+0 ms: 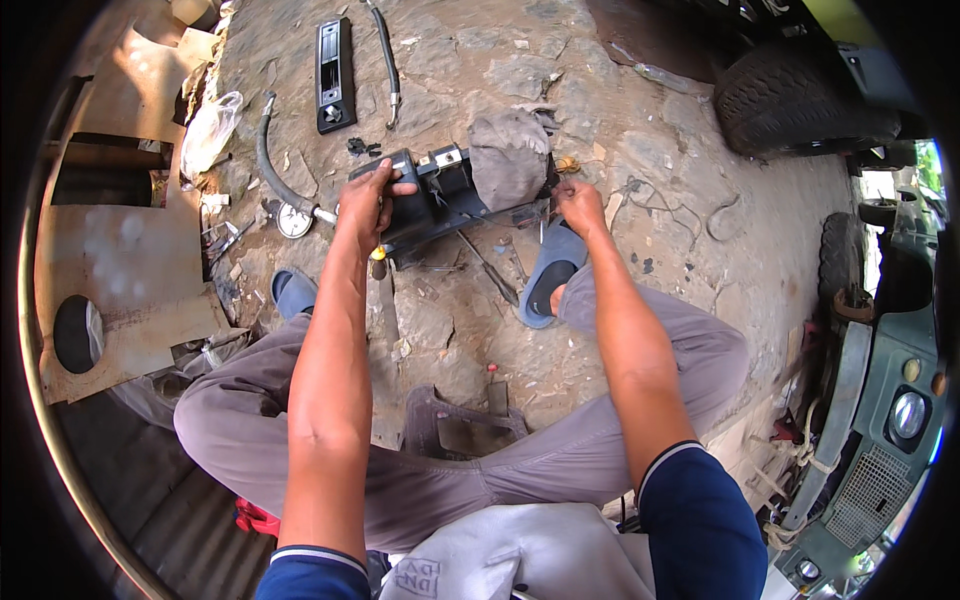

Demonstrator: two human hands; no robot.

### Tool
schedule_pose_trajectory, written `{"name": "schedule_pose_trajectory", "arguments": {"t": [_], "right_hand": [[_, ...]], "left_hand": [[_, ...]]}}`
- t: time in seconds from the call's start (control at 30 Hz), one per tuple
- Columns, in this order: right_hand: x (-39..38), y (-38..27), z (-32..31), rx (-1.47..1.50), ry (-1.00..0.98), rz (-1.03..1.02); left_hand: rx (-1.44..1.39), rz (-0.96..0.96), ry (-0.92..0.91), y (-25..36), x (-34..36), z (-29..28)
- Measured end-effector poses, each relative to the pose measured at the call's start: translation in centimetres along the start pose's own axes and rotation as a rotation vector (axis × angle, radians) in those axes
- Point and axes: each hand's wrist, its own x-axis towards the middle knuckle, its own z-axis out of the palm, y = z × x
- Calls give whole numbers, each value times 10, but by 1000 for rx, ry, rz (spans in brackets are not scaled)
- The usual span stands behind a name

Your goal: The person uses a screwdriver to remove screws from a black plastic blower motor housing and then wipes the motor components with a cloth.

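In front of me on the ground lies a long black plastic housing (410,200), its left end lower in the picture than its right. A grey cloth (508,165) covers its right part. My left hand (370,205) grips the housing's left end, thumb and index finger laid over the top. At the other end, beside the cloth, my right hand (580,208) is closed in a pinch; what sits between its fingertips is hidden. A small yellow piece (378,253) shows below my left hand. Under the housing lies a thin dark tool (490,270).
A pressure gauge (294,221) with a hose (265,150) lies to the left. Farther off are a black panel (335,75) and another hose (387,60). A tyre (800,95) and a green vehicle front (890,430) stand right; cut sheet (120,250) leans left.
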Motion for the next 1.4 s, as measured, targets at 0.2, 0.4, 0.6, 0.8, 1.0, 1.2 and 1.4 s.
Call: {"name": "schedule_pose_trajectory", "arguments": {"t": [0.2, 0.4, 0.6, 0.8, 1.0, 1.2, 1.4], "right_hand": [[-1, -11, -7, -119, -42, -40], [0, -25, -12, -307, -39, -180], [0, -36, -14, -365, -41, -171], [14, -43, -12, -571, -163, -162], [8, -41, -6, -520, -114, -154], [4, -46, 3, -541, -74, -60], [2, -53, 4, -585, -55, -6]], "left_hand": [[-2, 7, -4, 1, -2, 1], [-10, 5, -9, 1, -2, 0], [6, 8, 0, 1, -1, 0], [18, 17, -5, -2, 0, -1], [9, 20, -13, -3, 2, -1], [16, 2, 15, -1, 0, 1], [28, 15, 7, -1, -1, 0]]}}
